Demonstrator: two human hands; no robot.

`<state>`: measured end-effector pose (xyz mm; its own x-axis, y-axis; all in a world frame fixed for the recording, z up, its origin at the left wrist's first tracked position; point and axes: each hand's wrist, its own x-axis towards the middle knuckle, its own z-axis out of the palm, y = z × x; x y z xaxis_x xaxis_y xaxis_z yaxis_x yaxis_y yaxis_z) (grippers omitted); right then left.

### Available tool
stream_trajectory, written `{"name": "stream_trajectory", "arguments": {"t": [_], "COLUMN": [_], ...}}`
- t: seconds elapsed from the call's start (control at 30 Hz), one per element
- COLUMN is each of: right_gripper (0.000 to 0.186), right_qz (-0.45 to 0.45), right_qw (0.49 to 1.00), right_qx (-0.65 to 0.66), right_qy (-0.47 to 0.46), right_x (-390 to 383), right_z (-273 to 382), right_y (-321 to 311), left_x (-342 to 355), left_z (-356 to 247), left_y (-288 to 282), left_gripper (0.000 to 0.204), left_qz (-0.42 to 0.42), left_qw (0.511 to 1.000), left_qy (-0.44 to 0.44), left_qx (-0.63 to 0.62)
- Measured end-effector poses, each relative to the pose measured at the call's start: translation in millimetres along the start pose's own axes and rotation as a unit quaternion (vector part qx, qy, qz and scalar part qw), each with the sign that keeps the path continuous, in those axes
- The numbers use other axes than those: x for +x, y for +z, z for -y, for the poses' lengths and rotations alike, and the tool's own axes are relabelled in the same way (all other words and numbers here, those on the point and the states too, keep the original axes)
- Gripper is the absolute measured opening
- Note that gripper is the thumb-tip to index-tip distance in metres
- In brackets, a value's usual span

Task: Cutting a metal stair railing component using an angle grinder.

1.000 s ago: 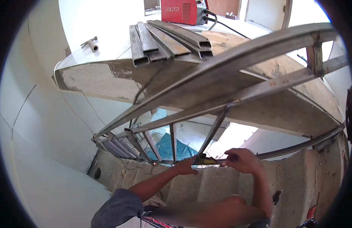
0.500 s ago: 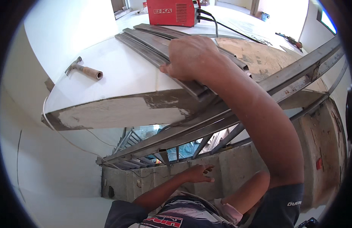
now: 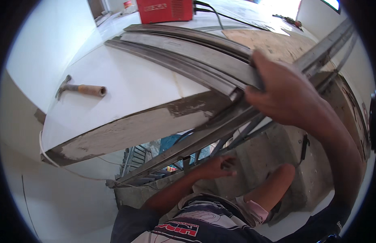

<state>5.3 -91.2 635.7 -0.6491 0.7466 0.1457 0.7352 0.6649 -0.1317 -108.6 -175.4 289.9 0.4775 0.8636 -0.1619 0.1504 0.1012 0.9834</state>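
My right hand (image 3: 281, 87) is closed on the near end of a stack of grey rectangular steel tubes (image 3: 184, 56) lying on the white ledge (image 3: 127, 81) above the stairs. A hammer (image 3: 78, 89) with a pipe-like handle lies at the ledge's left. My left hand (image 3: 220, 168) hangs lower, beside the steel railing (image 3: 155, 164), with fingers apart and slightly curled, holding nothing visible.
A red welding machine (image 3: 165, 11) with black cables stands behind the tubes, beside a wooden board (image 3: 273, 40). Concrete steps (image 3: 252, 150) run beneath me, with a white cord (image 3: 74, 170) along the left wall. A tool (image 3: 289, 21) lies at the back right.
My right hand has risen from the railing to the tubes and moved rightward along them to their near end. My left hand has come away from the railing. The view has shifted onto the ledge.
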Motion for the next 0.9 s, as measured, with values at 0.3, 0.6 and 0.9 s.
{"name": "stream_trajectory", "arguments": {"t": [0.3,0.6,0.9], "right_gripper": [0.047,0.023,0.02], "right_qz": [-0.288,-0.389,-0.368], "right_qw": [0.93,0.714,0.661], "right_qx": [0.218,0.577,0.653], "right_qy": [0.063,-0.078,-0.025], "right_x": [-179.4,-162.9,-90.5], "right_z": [-181.9,-413.1,-449.8], "right_y": [54.4,94.9,283.7], "left_x": [74.6,192.5,285.7], "left_z": [-5.6,134.6,137.3], "left_y": [9.6,57.1,77.9], "left_gripper": [0.056,0.07,0.038], "left_qz": [-0.094,-0.091,-0.283], "left_qw": [0.988,0.941,0.825], "left_qy": [0.027,-0.187,0.025], "left_qx": [-0.121,0.266,0.488]}}
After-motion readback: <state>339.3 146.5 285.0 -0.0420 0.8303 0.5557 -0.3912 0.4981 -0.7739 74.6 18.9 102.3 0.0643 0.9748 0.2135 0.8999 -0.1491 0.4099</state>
